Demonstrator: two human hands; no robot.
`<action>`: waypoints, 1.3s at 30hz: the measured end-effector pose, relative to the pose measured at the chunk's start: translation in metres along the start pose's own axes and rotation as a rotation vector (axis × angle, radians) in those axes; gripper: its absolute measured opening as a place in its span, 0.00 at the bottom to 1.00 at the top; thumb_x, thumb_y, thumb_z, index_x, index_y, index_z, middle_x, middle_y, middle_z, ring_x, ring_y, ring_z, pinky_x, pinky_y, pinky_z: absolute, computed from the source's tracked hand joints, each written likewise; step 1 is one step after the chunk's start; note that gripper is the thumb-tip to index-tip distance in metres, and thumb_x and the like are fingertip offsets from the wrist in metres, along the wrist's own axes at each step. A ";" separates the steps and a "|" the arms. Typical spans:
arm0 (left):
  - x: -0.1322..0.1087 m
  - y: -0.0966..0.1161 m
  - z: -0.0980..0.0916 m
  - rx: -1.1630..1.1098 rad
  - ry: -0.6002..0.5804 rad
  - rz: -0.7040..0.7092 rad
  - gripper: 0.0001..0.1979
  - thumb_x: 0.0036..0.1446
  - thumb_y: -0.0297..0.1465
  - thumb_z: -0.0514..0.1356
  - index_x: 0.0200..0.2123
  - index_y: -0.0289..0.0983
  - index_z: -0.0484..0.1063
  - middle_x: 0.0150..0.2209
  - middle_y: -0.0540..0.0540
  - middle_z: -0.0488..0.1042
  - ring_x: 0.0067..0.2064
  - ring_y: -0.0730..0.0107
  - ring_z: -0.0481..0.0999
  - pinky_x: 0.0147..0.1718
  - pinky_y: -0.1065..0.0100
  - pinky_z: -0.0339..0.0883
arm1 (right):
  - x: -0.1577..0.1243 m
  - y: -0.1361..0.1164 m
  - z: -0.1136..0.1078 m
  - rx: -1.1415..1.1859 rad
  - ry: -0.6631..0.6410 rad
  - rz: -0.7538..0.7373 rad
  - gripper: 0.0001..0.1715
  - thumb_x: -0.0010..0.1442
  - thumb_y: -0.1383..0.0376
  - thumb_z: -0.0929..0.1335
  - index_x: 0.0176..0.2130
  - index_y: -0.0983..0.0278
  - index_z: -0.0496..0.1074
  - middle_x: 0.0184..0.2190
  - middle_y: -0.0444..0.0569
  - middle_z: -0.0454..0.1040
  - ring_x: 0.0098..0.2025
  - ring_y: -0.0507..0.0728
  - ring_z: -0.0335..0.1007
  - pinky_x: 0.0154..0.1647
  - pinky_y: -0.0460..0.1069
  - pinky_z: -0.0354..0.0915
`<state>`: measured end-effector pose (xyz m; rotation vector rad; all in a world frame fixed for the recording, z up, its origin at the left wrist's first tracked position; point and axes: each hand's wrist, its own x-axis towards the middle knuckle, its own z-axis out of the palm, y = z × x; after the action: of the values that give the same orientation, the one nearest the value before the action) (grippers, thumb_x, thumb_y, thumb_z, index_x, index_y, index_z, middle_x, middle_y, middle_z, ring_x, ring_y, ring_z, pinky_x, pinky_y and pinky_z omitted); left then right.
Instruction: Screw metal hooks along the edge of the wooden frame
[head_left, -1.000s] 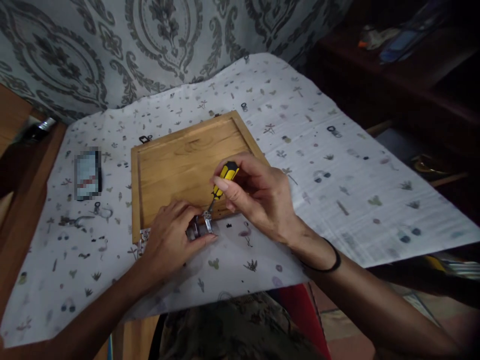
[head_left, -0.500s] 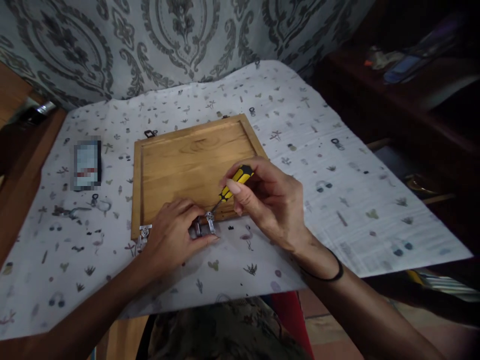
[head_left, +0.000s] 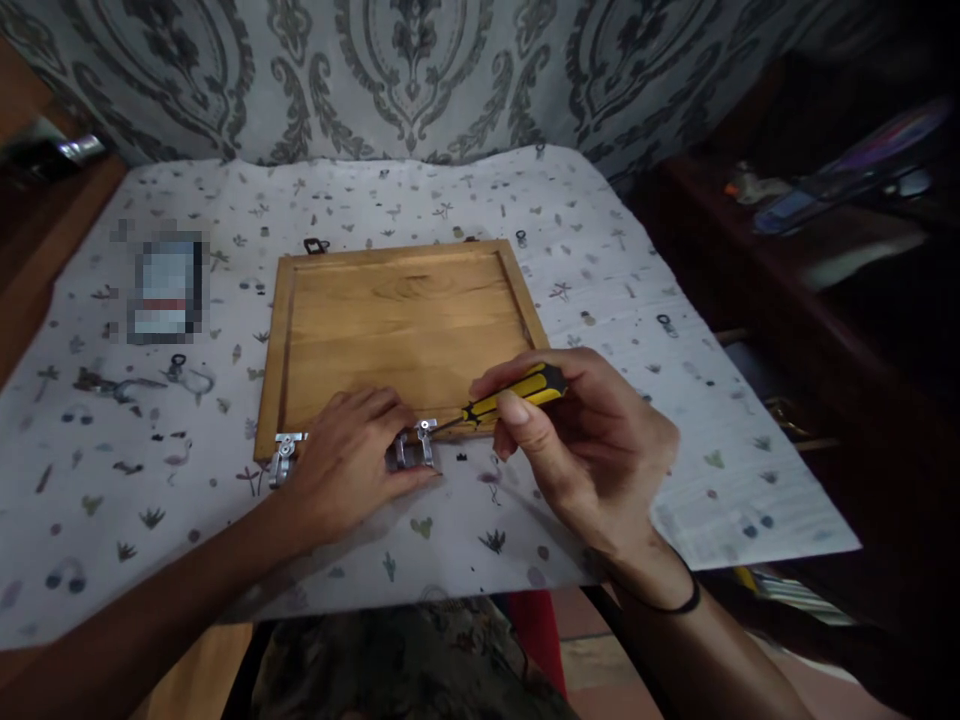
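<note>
A shallow wooden box or framed panel (head_left: 405,310) lies flat, its near edge toward me. Silver metal fittings (head_left: 425,440) sit along that edge, with another bracket (head_left: 283,455) near the left corner. My left hand (head_left: 345,450) is closed around the edge and the fittings, fingers on the wood and thumb below; it hides part of the metal. In my right hand (head_left: 592,440) is a yellow-and-black screwdriver (head_left: 517,393), gripped by its handle. Its shaft slants down left toward the right-hand fitting; whether the tip touches the screw there cannot be told.
A white patterned cloth (head_left: 615,480) covers the table. A pixelated phone-like object (head_left: 166,288) lies at the left. Behind hangs a grey patterned curtain (head_left: 412,80). Dark furniture with items on it (head_left: 817,195) stands at the right.
My right hand has moved right and slightly down with the screwdriver, which now lies flatter, its tip drawn off the top of the fitting. My left hand keeps its hold. The view has shifted.
</note>
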<state>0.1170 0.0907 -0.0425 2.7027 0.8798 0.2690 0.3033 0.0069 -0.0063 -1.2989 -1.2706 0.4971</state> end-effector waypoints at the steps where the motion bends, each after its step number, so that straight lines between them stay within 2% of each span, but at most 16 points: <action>1: 0.000 0.000 0.000 0.000 -0.004 -0.002 0.19 0.53 0.45 0.72 0.38 0.37 0.77 0.39 0.43 0.77 0.42 0.52 0.76 0.40 0.54 0.69 | 0.000 0.000 0.001 -0.005 0.006 0.000 0.06 0.65 0.60 0.72 0.40 0.60 0.75 0.34 0.44 0.79 0.22 0.48 0.70 0.21 0.45 0.68; 10: 0.000 0.001 0.000 -0.010 0.006 0.019 0.19 0.54 0.45 0.71 0.38 0.37 0.76 0.39 0.43 0.77 0.43 0.52 0.76 0.41 0.55 0.69 | 0.003 -0.001 0.004 -0.006 -0.022 -0.011 0.06 0.66 0.60 0.72 0.41 0.60 0.75 0.34 0.45 0.79 0.21 0.48 0.70 0.20 0.46 0.69; 17: 0.000 0.001 0.000 -0.066 -0.006 -0.012 0.16 0.59 0.45 0.68 0.38 0.38 0.76 0.39 0.44 0.76 0.44 0.52 0.75 0.42 0.53 0.69 | 0.004 -0.006 0.006 -0.092 -0.081 -0.057 0.06 0.65 0.60 0.72 0.41 0.60 0.76 0.36 0.46 0.80 0.24 0.49 0.72 0.22 0.45 0.70; 22: 0.000 0.001 0.000 -0.071 -0.015 -0.004 0.17 0.57 0.45 0.69 0.38 0.38 0.76 0.39 0.43 0.77 0.44 0.50 0.76 0.42 0.52 0.69 | 0.004 -0.007 0.007 -0.112 -0.105 -0.104 0.05 0.64 0.63 0.74 0.40 0.60 0.77 0.34 0.45 0.80 0.26 0.50 0.74 0.25 0.45 0.73; 26: 0.000 0.001 -0.001 -0.090 0.009 -0.002 0.15 0.59 0.44 0.68 0.38 0.38 0.76 0.38 0.44 0.76 0.44 0.52 0.76 0.42 0.53 0.70 | 0.004 -0.004 0.009 -0.074 -0.084 -0.064 0.06 0.63 0.62 0.74 0.40 0.61 0.76 0.35 0.45 0.80 0.23 0.49 0.72 0.21 0.45 0.70; 29: 0.000 0.002 0.000 -0.063 0.014 0.001 0.16 0.57 0.44 0.70 0.38 0.38 0.76 0.38 0.44 0.76 0.43 0.52 0.76 0.43 0.54 0.70 | 0.007 -0.001 0.011 -0.003 -0.052 -0.019 0.08 0.63 0.61 0.74 0.40 0.61 0.73 0.33 0.43 0.79 0.20 0.47 0.69 0.18 0.43 0.68; 32: 0.000 0.002 0.001 -0.043 0.018 0.003 0.18 0.55 0.45 0.71 0.38 0.38 0.75 0.38 0.45 0.76 0.44 0.52 0.76 0.43 0.53 0.70 | 0.009 0.003 0.012 0.075 -0.013 -0.012 0.12 0.64 0.59 0.74 0.46 0.58 0.72 0.34 0.41 0.77 0.18 0.46 0.68 0.15 0.43 0.67; 36: 0.000 0.001 0.001 -0.016 -0.007 0.006 0.20 0.53 0.46 0.72 0.37 0.37 0.75 0.38 0.44 0.77 0.44 0.51 0.76 0.43 0.53 0.69 | 0.009 0.002 0.006 0.070 -0.125 -0.015 0.16 0.68 0.60 0.70 0.55 0.53 0.72 0.40 0.44 0.78 0.22 0.48 0.72 0.21 0.46 0.73; 39: 0.000 0.001 0.000 -0.016 -0.012 0.001 0.20 0.53 0.45 0.72 0.38 0.36 0.75 0.38 0.43 0.76 0.44 0.50 0.76 0.43 0.53 0.69 | 0.010 -0.003 0.001 0.061 -0.184 -0.007 0.13 0.69 0.62 0.69 0.53 0.54 0.75 0.41 0.45 0.80 0.24 0.49 0.75 0.24 0.47 0.75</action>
<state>0.1182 0.0898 -0.0421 2.6872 0.8686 0.2591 0.3042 0.0153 -0.0004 -1.2188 -1.4003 0.6570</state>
